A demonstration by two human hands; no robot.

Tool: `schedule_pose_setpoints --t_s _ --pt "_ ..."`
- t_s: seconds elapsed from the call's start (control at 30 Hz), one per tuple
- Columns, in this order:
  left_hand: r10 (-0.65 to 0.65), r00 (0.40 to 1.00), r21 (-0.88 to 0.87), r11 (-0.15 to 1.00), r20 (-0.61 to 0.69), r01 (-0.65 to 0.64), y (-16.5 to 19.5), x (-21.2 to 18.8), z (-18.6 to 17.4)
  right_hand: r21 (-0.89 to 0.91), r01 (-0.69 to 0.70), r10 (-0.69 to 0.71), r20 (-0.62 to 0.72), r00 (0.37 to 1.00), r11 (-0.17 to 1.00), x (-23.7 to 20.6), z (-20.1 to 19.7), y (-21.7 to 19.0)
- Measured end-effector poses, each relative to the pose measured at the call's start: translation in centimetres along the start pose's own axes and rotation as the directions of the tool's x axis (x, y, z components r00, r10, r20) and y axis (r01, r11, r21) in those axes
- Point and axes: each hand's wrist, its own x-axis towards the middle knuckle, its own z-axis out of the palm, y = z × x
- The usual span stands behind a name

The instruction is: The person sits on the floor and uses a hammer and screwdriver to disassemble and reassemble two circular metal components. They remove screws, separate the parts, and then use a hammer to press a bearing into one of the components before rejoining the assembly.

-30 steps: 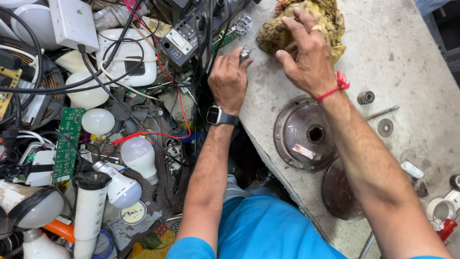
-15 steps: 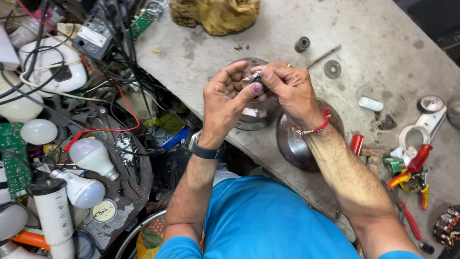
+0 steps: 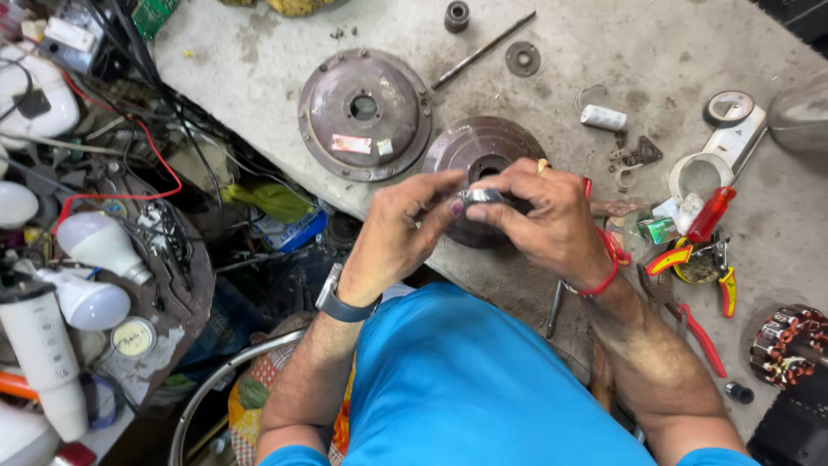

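You pinch the small metal ring (image 3: 483, 197) between both sets of fingertips, left hand (image 3: 405, 229) and right hand (image 3: 543, 220) closed on it, raised just above the round metal cover (image 3: 483, 155) on the desk (image 3: 655, 52) so you can see it closely.

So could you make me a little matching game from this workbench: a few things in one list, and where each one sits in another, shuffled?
Things:
1. small metal ring
2. round cover with centre hole
3. thin metal rod
4. red-handled pliers

Places:
A. on the bench at the far edge, lying slantwise
B. pinched between the left hand and the right hand
C. on the bench beside the right forearm
D. flat on the bench beyond the left hand

Pairs: 1-B, 2-D, 3-A, 4-C
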Motion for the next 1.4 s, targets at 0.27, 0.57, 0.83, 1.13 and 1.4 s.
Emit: schedule_pose_setpoints --t_s 0.27,0.57,0.83,1.13,1.4 --pt "-0.062 0.996 0.19 0.979 -0.07 0.074 1.1 -7.1 5.4 0.37 -0.214 0.188 0.106 0.977 0.904 -8.1 2.5 1.7" --pt "-0.11 0.991 0.12 0.986 -0.078 0.119 1.1 -7.4 7.7 -0.037 -0.18 0.18 -0.004 0.984 0.983 -8.9 4.8 2.7" --pt "-0.117 0.99 0.217 0.967 -0.078 0.132 -0.3 -8.4 8.1 0.155 -0.308 0.302 0.061 0.951 0.939 -8.1 5.7 3.3" --pt "-0.057 0.993 0.36 0.929 -0.101 0.09 0.2 -9.0 8.5 0.088 -0.386 0.389 -0.009 0.921 0.918 -8.7 7.6 3.9" --pt "-0.084 0.987 0.395 0.909 -0.134 0.131 0.4 -9.5 9.3 0.241 -0.303 0.32 -0.033 0.947 0.922 -9.1 7.8 3.9"
